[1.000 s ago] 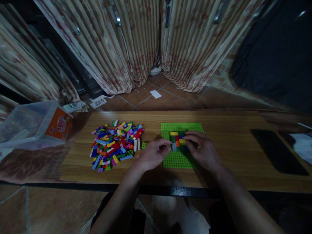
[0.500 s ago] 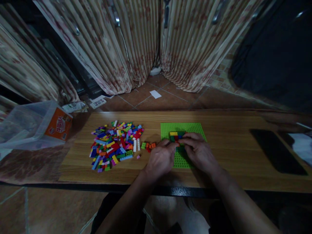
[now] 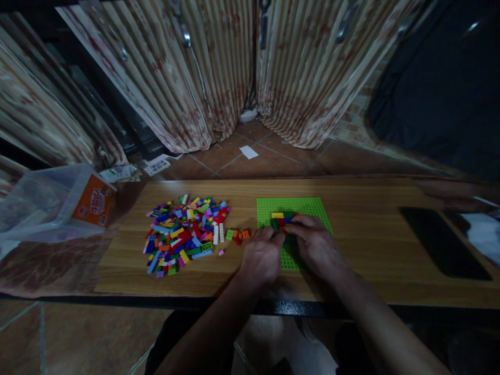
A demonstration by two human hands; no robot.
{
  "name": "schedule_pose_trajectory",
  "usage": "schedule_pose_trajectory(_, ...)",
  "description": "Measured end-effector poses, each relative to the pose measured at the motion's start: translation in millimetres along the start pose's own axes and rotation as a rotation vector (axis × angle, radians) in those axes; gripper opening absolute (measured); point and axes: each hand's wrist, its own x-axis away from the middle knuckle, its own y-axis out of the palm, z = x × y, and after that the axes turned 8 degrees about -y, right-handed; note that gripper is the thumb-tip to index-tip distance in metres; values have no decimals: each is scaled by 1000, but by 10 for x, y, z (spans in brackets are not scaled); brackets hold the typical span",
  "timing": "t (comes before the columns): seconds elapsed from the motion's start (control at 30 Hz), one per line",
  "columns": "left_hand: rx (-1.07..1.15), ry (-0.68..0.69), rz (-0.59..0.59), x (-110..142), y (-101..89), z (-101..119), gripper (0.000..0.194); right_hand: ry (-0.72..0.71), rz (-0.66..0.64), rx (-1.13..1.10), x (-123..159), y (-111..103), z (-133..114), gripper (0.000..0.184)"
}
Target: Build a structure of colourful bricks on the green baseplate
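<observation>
A clear box (image 3: 58, 205), contents indistinct, sits well left of the baseplate (image 3: 308, 205); left hand (image 3: 262, 253) and right hand (image 3: 315, 240), fingers curled, touch bricks (image 3: 278, 215) on it, grip unclear. Wooden table (image 3: 371, 234) beneath it, curtains (image 3: 222, 78) beyond.

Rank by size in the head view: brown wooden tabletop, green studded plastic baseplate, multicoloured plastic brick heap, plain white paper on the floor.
1. Brown wooden tabletop
2. Green studded plastic baseplate and multicoloured plastic brick heap: too alike to rank, the baseplate being partly covered
3. Plain white paper
</observation>
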Motion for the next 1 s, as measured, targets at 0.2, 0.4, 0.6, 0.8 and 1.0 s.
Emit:
schedule_pose_trajectory(0.2, -99, -68, -47, -5, -36, 118, 37, 52, -91, 62, -12, 4, -126, 42)
schedule_pose_trajectory(0.4, -109, -114, -36, 10, -28, 197, 36, 68, -116, 112, -3, 36, -212, 36)
schedule_pose_trajectory(0.6, -39, -77, 32, 38, 57, 97, 38, 62, -9, 54, 31, 78, -146, 44)
schedule_pose_trajectory(0.8, 125, -45, 93, 55, 115, -20, 38, 221, 203, -79, -37, 30, -26, 37)
schedule_pose_trajectory(1.0, 358, -143, 178, 18, -78, -185, 33, 307, 257, -134, -54, -55, 37, 29)
